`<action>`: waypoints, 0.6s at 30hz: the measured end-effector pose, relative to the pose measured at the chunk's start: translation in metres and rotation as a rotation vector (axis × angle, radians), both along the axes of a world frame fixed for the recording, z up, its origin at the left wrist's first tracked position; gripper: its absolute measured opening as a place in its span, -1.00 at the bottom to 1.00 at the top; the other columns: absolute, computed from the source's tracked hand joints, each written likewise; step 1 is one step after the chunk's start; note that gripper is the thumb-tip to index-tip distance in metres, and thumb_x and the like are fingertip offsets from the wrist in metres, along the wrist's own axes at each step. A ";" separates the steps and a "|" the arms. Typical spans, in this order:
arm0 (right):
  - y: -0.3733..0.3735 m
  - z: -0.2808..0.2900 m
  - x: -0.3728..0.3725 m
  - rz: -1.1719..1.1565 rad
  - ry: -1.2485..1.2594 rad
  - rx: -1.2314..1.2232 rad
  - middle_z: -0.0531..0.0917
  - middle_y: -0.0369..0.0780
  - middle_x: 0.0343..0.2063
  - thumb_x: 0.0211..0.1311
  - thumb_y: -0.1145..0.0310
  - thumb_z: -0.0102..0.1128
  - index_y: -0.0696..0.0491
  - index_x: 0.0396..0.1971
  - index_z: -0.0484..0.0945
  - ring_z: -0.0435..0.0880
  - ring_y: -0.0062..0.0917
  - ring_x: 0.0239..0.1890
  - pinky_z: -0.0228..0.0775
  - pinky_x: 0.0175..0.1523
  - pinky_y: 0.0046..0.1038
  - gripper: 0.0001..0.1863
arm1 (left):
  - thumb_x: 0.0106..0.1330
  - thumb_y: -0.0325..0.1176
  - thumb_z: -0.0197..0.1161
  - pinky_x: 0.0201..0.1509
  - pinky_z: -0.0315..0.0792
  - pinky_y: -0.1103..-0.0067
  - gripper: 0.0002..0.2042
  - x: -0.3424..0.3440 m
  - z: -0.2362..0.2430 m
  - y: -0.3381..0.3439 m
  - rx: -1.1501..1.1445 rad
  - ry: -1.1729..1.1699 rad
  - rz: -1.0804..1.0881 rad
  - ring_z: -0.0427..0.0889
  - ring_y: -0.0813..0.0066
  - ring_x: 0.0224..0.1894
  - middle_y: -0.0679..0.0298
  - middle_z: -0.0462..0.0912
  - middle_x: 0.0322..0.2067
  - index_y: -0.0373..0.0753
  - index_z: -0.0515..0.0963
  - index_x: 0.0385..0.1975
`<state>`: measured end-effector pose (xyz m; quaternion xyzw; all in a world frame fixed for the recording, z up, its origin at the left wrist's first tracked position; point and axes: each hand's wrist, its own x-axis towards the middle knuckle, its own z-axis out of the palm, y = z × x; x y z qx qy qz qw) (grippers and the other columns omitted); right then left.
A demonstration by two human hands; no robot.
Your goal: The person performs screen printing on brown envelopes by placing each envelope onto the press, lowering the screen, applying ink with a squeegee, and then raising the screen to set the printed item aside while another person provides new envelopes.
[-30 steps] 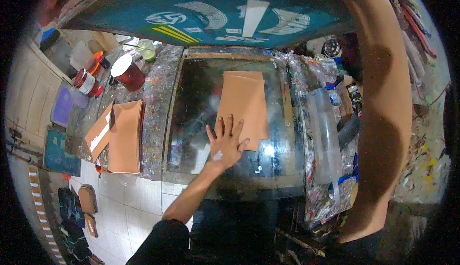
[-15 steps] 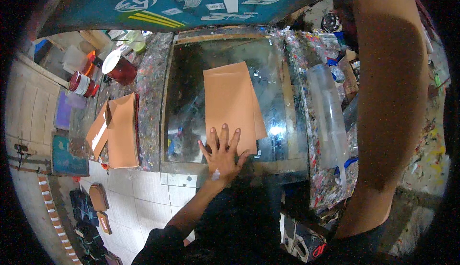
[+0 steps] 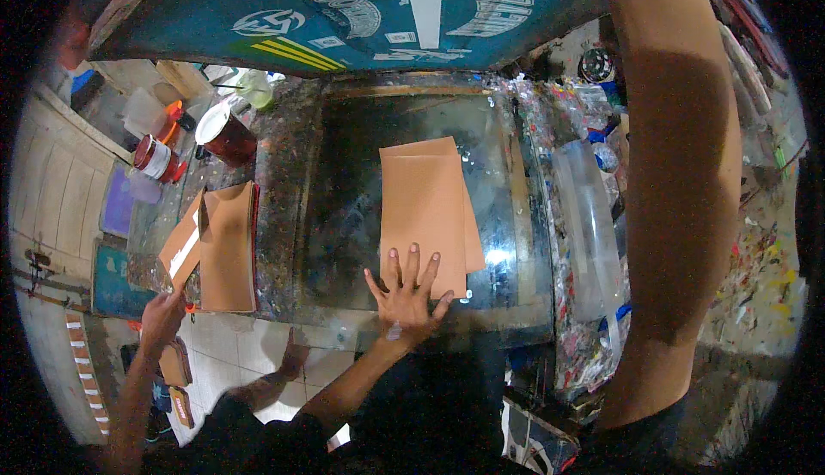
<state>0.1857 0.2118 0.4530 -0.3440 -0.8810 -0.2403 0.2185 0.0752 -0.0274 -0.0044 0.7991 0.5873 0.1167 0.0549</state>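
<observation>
My left hand (image 3: 404, 295) lies with fingers spread on the lower end of two overlapping brown sheets (image 3: 417, 196), which rest on a paint-marked glass panel (image 3: 335, 166) set in the worktable. My right arm (image 3: 675, 191) reaches up along the right side; that hand is past the top of the picture. A teal screen (image 3: 344, 20) with white designs and yellow stripes is raised above the glass's far edge. Another person's hand (image 3: 163, 312) grips the corner of a brown piece with a white strip (image 3: 180, 247), beside a stack of brown sheets (image 3: 228, 252) on the left.
A red pail with white lid (image 3: 223, 136), a smaller red can (image 3: 155, 157) and a green cup (image 3: 253, 88) stand at back left. A clear plastic roll (image 3: 584, 234) lies on the right ledge. A cream door (image 3: 56, 209) is at far left.
My left hand and the sheets under it have moved down toward the glass's near edge. Another person's hand and arm have come in at lower left to the brown piece.
</observation>
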 end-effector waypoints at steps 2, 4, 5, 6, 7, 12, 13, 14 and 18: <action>-0.007 0.020 -0.006 -0.171 -0.066 -0.288 0.52 0.06 0.15 0.42 -0.11 -0.20 -0.07 0.13 0.55 0.50 -0.08 0.19 0.21 0.32 -0.20 -0.45 | 0.34 0.25 0.00 0.34 -0.36 -0.36 -0.32 0.000 0.001 0.002 0.009 -0.002 -0.013 -0.16 -0.07 0.52 0.19 0.00 0.49 0.13 0.20 0.43; -0.046 0.046 -0.024 -0.291 -0.033 -0.592 0.52 0.09 0.14 0.45 -0.08 -0.25 -0.06 0.13 0.55 0.50 -0.05 0.19 0.22 0.30 -0.18 -0.46 | 0.35 0.24 -0.02 0.34 -0.37 -0.36 -0.32 -0.002 0.001 0.000 0.008 -0.014 -0.010 -0.18 -0.06 0.53 0.19 -0.01 0.50 0.12 0.20 0.43; -0.054 0.049 -0.023 -0.293 -0.028 -0.590 0.52 0.10 0.13 0.45 -0.07 -0.26 -0.06 0.13 0.54 0.50 -0.03 0.18 0.23 0.30 -0.17 -0.46 | 0.36 0.24 -0.04 0.34 -0.38 -0.36 -0.33 -0.001 0.001 0.001 0.014 -0.024 -0.019 -0.19 -0.06 0.53 0.19 -0.01 0.50 0.11 0.20 0.43; -0.037 0.022 -0.004 -0.162 -0.053 -0.294 0.51 0.11 0.14 0.45 -0.08 -0.26 -0.06 0.14 0.53 0.50 -0.01 0.18 0.23 0.29 -0.16 -0.45 | 0.36 0.24 -0.04 0.34 -0.38 -0.36 -0.33 0.001 0.002 0.002 0.029 -0.031 -0.030 -0.19 -0.06 0.53 0.18 -0.01 0.50 0.11 0.20 0.43; -0.023 0.008 0.012 -0.045 -0.082 0.006 0.51 0.11 0.14 0.45 -0.09 -0.26 -0.07 0.14 0.53 0.49 0.01 0.18 0.24 0.29 -0.14 -0.45 | 0.37 0.24 -0.05 0.34 -0.39 -0.36 -0.33 0.005 0.004 0.005 0.050 -0.039 -0.055 -0.19 -0.06 0.53 0.18 0.00 0.49 0.11 0.21 0.43; -0.058 -0.014 -0.006 -0.194 0.175 -0.180 0.60 0.21 -0.05 0.36 -0.24 -0.20 0.18 -0.14 0.65 0.56 0.07 0.08 0.36 0.21 -0.11 -0.27 | 0.36 0.27 -0.07 0.35 -0.44 -0.33 -0.32 -0.003 -0.005 -0.003 0.043 -0.035 0.003 -0.18 -0.05 0.53 0.18 0.00 0.49 0.12 0.21 0.43; -0.068 -0.014 -0.006 -0.237 0.174 -0.194 0.60 0.22 -0.06 0.35 -0.26 -0.20 0.21 -0.15 0.65 0.58 0.07 0.05 0.38 0.19 -0.11 -0.24 | 0.36 0.30 -0.09 0.36 -0.48 -0.31 -0.31 -0.003 -0.007 -0.003 0.034 -0.034 -0.002 -0.20 -0.04 0.53 0.19 -0.03 0.50 0.14 0.19 0.44; -0.080 -0.012 -0.005 -0.277 0.177 -0.210 0.60 0.23 -0.08 0.34 -0.28 -0.20 0.23 -0.16 0.64 0.60 0.08 0.02 0.41 0.16 -0.10 -0.22 | 0.35 0.32 -0.10 0.37 -0.51 -0.30 -0.30 -0.002 -0.008 -0.003 0.031 -0.027 -0.005 -0.22 -0.03 0.54 0.21 -0.05 0.51 0.16 0.16 0.45; -0.101 -0.011 0.004 -0.343 0.191 -0.312 0.64 0.22 -0.19 0.30 -0.35 -0.18 0.32 -0.25 0.63 0.63 0.06 -0.04 0.47 0.07 -0.07 -0.13 | 0.36 0.32 -0.12 0.36 -0.53 -0.31 -0.28 0.001 -0.009 -0.004 0.051 -0.006 -0.015 -0.23 -0.09 0.53 0.17 -0.06 0.51 0.14 0.13 0.46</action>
